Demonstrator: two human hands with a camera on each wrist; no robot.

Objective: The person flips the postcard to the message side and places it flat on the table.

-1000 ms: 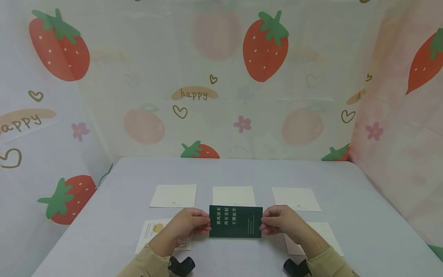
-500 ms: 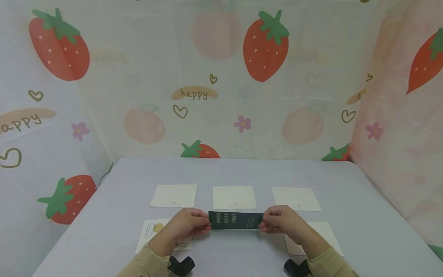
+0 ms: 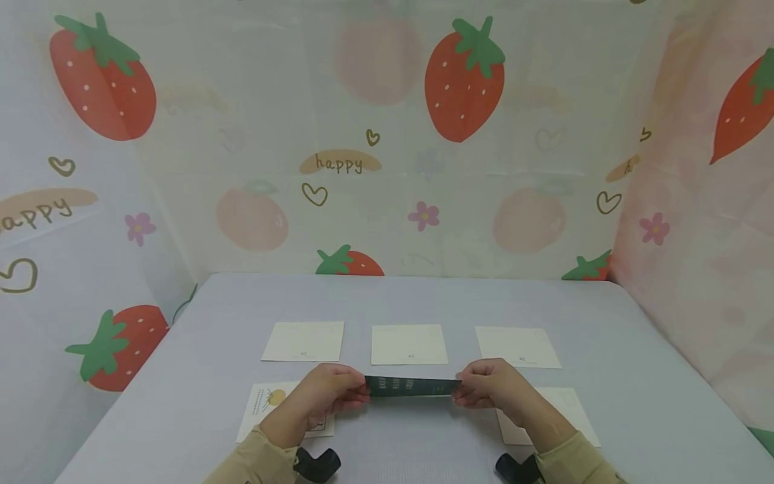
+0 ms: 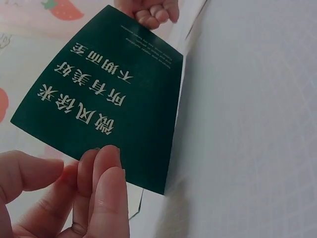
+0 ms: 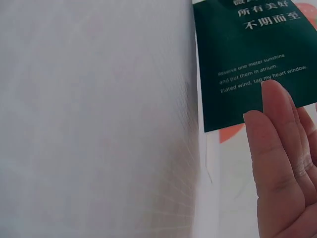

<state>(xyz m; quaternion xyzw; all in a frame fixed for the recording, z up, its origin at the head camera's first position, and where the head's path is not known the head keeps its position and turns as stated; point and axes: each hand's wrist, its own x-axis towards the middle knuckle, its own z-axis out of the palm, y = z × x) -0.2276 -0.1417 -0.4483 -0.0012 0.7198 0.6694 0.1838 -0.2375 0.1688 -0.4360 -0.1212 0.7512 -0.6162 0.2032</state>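
Observation:
A dark green card (image 3: 411,386) with white Chinese lettering is held level above the table, seen almost edge-on in the head view. My left hand (image 3: 332,390) pinches its left short edge between thumb and fingers. At the opposite short edge, my right hand (image 3: 488,384) pinches it the same way. The left wrist view shows the card's (image 4: 106,94) printed face and a slight bend across it. Small English lines on the card (image 5: 257,64) appear near the fingers in the right wrist view.
Three pale cards lie in a back row: left (image 3: 304,341), middle (image 3: 409,345) and right (image 3: 519,347). A card with a yellow drawing (image 3: 260,407) lies partly under the left hand, another pale card (image 3: 562,410) by the right wrist. Strawberry-print cloth (image 3: 459,202) stands behind the table.
The green card has tilted from facing the head camera to nearly flat, uncovering the middle card behind it. Both hands have stayed nearly in place.

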